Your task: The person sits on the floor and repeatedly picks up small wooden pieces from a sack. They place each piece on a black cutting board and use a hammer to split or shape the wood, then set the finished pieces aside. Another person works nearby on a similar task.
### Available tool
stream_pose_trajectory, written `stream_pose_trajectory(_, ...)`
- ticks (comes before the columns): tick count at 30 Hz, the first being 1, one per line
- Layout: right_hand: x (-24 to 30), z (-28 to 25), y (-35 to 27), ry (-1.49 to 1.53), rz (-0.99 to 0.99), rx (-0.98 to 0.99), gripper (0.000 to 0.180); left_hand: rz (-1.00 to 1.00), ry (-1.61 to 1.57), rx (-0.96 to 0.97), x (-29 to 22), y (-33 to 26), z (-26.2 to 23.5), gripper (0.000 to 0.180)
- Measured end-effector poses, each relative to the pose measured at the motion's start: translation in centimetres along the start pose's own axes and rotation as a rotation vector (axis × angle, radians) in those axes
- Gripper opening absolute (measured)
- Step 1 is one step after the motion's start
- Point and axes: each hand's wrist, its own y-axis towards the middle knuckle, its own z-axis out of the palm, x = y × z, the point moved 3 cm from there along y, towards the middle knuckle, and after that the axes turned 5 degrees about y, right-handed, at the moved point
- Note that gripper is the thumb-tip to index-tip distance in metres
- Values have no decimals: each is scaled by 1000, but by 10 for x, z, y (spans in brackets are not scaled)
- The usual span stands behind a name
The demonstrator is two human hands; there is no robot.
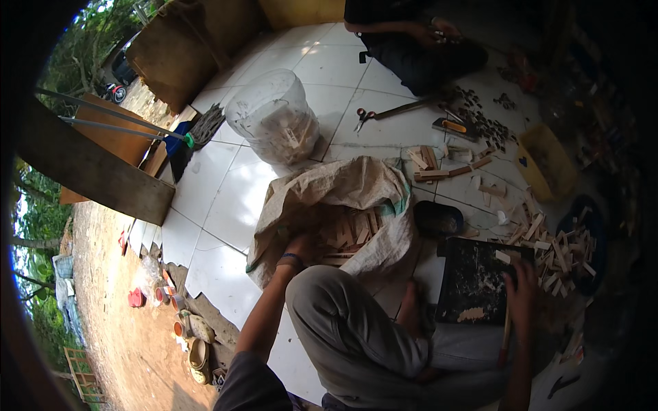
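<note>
My left hand (303, 248), with a dark band at the wrist, reaches into the open mouth of a white woven sack (363, 181). Thin wooden strips (353, 229) lie inside the sack beside it; its fingers are in shadow and partly hidden. A black board (473, 288) with pale dust on it rests on my lap. At the board's right edge, my right hand (524, 284) is curled around a thin stick-like tool (506, 335) with a red lower end. A small pale wood block (505, 257) sits by its fingertips.
Loose wood pieces (558, 250) are heaped at right by a blue basin (595, 222). A dark cup-like object (439, 218), a yellow tub (545, 161), scissors (364, 118) and a clear plastic bin (274, 116) stand around. Another person (418, 41) sits at the far side.
</note>
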Motion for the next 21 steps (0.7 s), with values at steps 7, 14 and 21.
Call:
stream_pose_trajectory(7, 41, 17, 36, -96, -75, -44, 58, 342, 176, -7, 3, -6, -16, 36)
stream_pose_trajectory(14, 44, 18, 30, -141, -45, -62, 56, -107, -388, -39, -12, -7, -5, 73)
stream_pose_trajectory(21, 38, 15, 27, -58, -41, -39, 45, 2, -167, -13, -18, 23, 9, 83)
